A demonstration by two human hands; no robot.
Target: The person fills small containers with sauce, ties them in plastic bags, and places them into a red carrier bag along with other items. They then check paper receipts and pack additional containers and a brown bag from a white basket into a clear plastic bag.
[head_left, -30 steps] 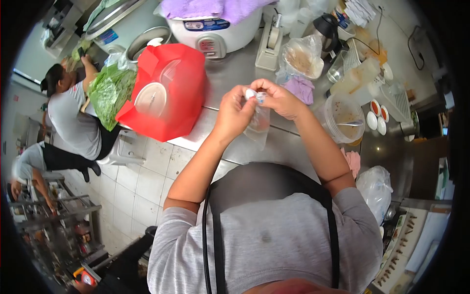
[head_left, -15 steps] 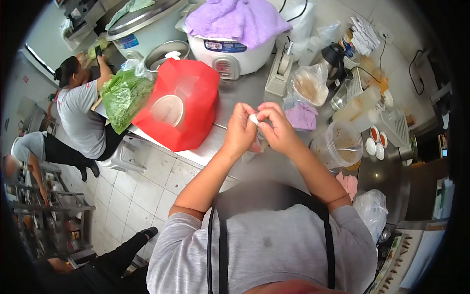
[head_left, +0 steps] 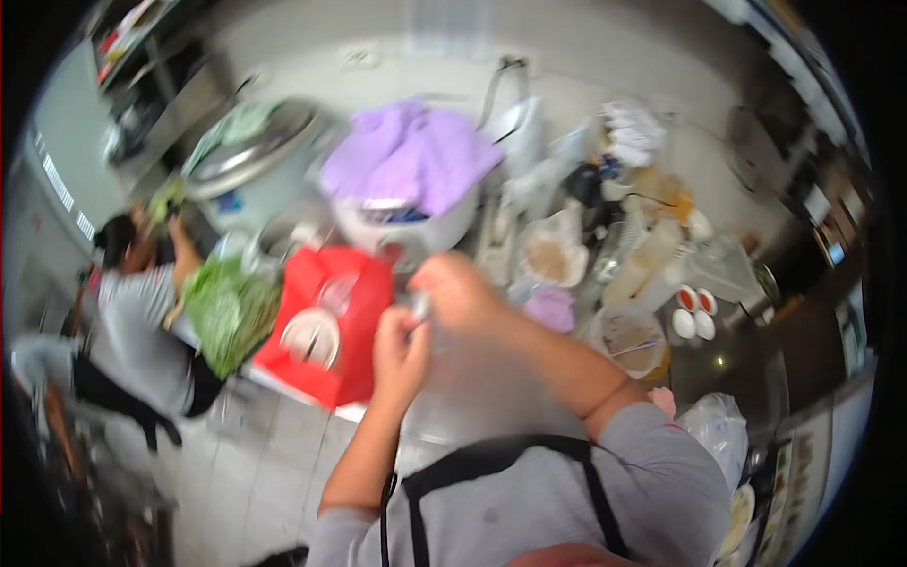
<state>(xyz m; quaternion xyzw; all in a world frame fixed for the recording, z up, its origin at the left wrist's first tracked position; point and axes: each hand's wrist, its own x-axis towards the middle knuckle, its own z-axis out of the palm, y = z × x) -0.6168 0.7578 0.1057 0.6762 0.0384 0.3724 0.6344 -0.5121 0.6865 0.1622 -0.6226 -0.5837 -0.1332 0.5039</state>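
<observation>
The picture is blurred by motion. Both my hands meet over the steel counter [head_left: 727, 364] at the neck of a small clear plastic bag [head_left: 444, 354] that hangs down between them. My left hand [head_left: 399, 348] grips the bag's top from the left. My right hand [head_left: 455, 291] is closed over the top from above and to the right. A small white piece shows between the fingers; what it is cannot be made out.
A red bag [head_left: 326, 326] holding a lidded container stands left of my hands, with a bag of greens [head_left: 227, 312] beside it. Behind are a rice cooker [head_left: 402, 222] under a purple cloth, food bags and tubs. Another person [head_left: 137, 312] works at the left.
The view has swung upward and blurred. My hands stay together on the bag's top; the right hand now sits higher than the left.
</observation>
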